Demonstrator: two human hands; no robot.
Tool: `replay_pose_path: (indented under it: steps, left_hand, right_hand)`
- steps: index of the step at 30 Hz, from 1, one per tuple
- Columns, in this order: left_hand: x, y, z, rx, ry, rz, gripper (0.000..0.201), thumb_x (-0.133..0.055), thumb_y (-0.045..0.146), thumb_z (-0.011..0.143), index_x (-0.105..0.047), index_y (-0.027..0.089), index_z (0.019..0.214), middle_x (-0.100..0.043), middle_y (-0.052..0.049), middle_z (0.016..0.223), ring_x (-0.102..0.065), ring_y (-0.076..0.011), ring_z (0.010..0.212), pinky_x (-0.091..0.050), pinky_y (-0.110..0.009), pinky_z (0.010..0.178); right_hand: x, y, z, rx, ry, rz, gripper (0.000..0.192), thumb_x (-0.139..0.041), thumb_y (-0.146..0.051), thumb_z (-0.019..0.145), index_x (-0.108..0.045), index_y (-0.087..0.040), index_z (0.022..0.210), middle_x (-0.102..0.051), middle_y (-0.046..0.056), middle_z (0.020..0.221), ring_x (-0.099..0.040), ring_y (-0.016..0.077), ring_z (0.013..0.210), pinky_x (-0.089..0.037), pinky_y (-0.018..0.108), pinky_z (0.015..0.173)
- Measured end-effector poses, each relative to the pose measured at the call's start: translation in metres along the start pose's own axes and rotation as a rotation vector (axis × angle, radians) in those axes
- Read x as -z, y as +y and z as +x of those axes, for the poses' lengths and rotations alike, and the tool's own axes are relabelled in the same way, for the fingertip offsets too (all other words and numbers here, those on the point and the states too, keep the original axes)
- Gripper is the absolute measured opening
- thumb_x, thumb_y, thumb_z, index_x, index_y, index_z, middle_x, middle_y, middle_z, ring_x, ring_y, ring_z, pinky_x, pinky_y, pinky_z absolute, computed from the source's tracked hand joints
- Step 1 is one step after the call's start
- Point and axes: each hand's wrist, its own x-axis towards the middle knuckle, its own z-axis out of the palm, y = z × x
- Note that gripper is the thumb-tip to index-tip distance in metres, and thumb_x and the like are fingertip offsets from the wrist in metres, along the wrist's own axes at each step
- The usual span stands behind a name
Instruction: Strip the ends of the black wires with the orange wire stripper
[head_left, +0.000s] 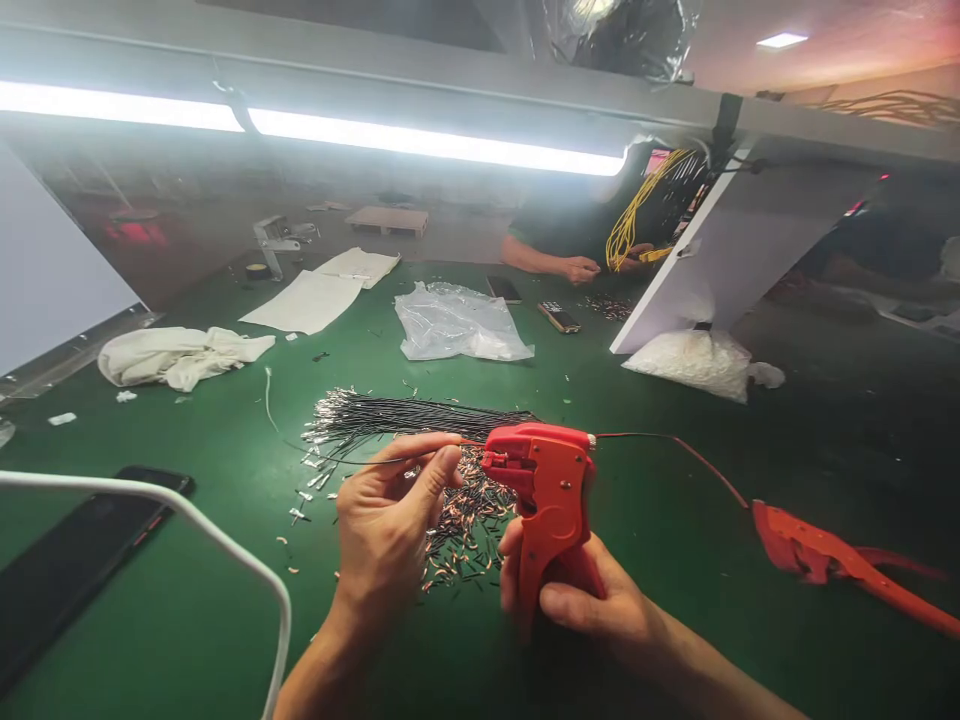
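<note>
My right hand [592, 590] is wrapped around the handle of a red wire stripper [553, 490], whose jaws face left. Between thumb and fingers, my left hand [405, 500] pinches a thin wire [352, 461] just left of those jaws. The wire's far end curves up to a small white tip [268, 373]. Whether the jaws are clamped on the wire is too small to tell. Behind my hands lies a bundle of black wires [427, 415] with bright metal ends. Below the bundle, a pile of black and copper-coloured clippings [469, 530] is partly hidden by my left hand and the tool.
A second red hand tool [817, 550] lies right, with a thin red strand leading toward the stripper. A white cable [225, 545] crosses a phone [82, 560] at left. Farther back are a plastic bag [457, 325], papers [307, 300], cloth [180, 355] and another person's hand [581, 269].
</note>
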Motion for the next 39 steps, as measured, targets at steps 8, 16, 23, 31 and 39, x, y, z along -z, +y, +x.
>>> replay_pose_path:
  steps: [8, 16, 23, 31, 39]
  left_hand:
    - [-0.004, -0.002, -0.002, 0.103, -0.020, -0.102, 0.022, -0.081, 0.035, 0.069, -0.075, 0.019, 0.082, -0.062, 0.002, 0.056, -0.047, -0.0041, 0.041, -0.037, -0.014, 0.039]
    - [-0.009, -0.001, -0.002, 0.288, -0.027, -0.325, 0.025, -0.085, 0.035, 0.064, -0.075, 0.019, 0.081, -0.060, 0.003, 0.053, -0.047, -0.0049, 0.041, -0.037, -0.014, 0.038]
    - [-0.010, -0.002, -0.003, 0.368, -0.030, -0.384, 0.028, -0.084, 0.037, 0.064, -0.074, 0.019, 0.082, -0.058, 0.003, 0.052, -0.046, -0.0055, 0.042, -0.035, -0.015, 0.037]
    - [-0.011, -0.007, -0.005, 0.371, -0.026, -0.370, 0.026, -0.086, 0.034, 0.063, -0.075, 0.020, 0.083, -0.057, 0.004, 0.051, -0.046, -0.0053, 0.045, -0.037, -0.014, 0.040]
    - [-0.009, -0.008, -0.002, 0.314, -0.068, -0.286, 0.023, -0.082, 0.035, 0.068, -0.071, 0.017, 0.080, -0.055, 0.005, 0.048, -0.045, -0.0057, 0.041, -0.035, -0.016, 0.037]
  right_hand:
    - [0.000, 0.003, 0.002, 0.006, -0.025, 0.012, 0.034, -0.068, -0.034, 0.088, -0.059, -0.017, 0.116, -0.066, 0.007, 0.091, -0.058, 0.0118, 0.070, -0.044, 0.025, 0.066]
    - [-0.001, -0.001, 0.002, 0.003, -0.017, -0.004, 0.035, -0.068, -0.035, 0.087, -0.059, -0.017, 0.115, -0.066, 0.007, 0.090, -0.057, 0.0123, 0.071, -0.045, 0.026, 0.067]
    - [-0.003, -0.003, 0.003, -0.001, -0.013, -0.002, 0.035, -0.068, -0.036, 0.087, -0.058, -0.016, 0.114, -0.065, 0.007, 0.089, -0.057, 0.0118, 0.069, -0.045, 0.025, 0.066]
    - [-0.001, -0.002, 0.002, -0.003, 0.009, -0.039, 0.034, -0.068, -0.037, 0.086, -0.059, -0.015, 0.109, -0.064, 0.008, 0.089, -0.057, 0.0143, 0.073, -0.047, 0.027, 0.067]
    - [-0.001, -0.001, 0.001, -0.044, 0.016, -0.060, 0.036, -0.068, -0.043, 0.084, -0.057, -0.015, 0.104, -0.060, 0.005, 0.083, -0.054, 0.0137, 0.068, -0.043, 0.027, 0.063]
